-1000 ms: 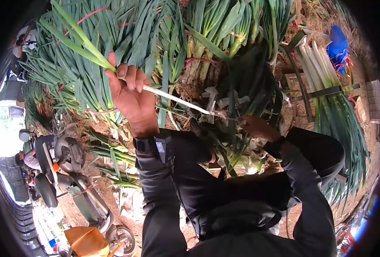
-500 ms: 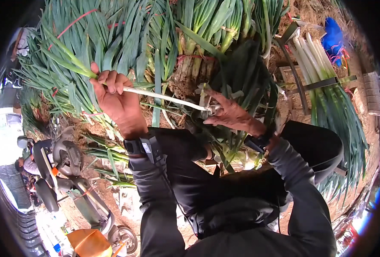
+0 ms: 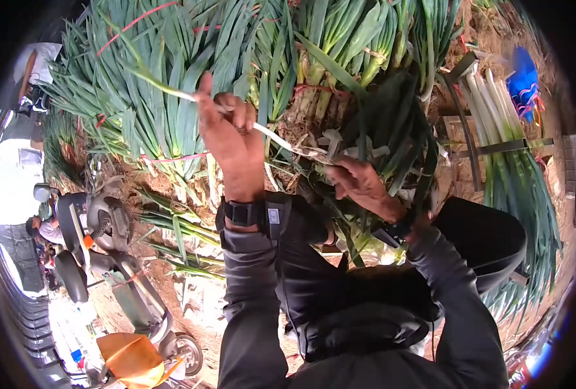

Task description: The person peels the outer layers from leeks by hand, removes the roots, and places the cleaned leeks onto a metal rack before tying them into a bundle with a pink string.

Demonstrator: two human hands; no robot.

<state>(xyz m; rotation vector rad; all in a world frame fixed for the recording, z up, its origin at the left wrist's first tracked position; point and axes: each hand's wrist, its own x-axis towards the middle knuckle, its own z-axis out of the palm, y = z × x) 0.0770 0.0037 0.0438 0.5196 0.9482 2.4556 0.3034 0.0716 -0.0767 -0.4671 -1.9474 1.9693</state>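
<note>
A single long green onion (image 3: 273, 136) stretches between my hands, its white stalk slanting down toward its root end on the right. My left hand (image 3: 236, 152) is closed around the stalk, with the green leaves trailing off to the upper left. At the root end, the fingers of my right hand (image 3: 368, 189) are pinched together on the ragged, brownish tip. Dark green leaves (image 3: 392, 117) lie piled just beyond my right hand. Large bundles of green onions (image 3: 165, 84), tied with pink string, spread out beyond my left hand.
To the right, trimmed green onions (image 3: 495, 117) rest in a metal-armed wooden stand (image 3: 460, 133). A blue bundle (image 3: 523, 84) lies behind it. Loose green onions (image 3: 184, 227) cover the ground left of my knees. A motor scooter (image 3: 122, 279) and an orange bag (image 3: 135, 360) are at lower left.
My left hand has moved right, closer to the root end, with the green onion still in it. My right fingers, spread before, have closed at the root end.
</note>
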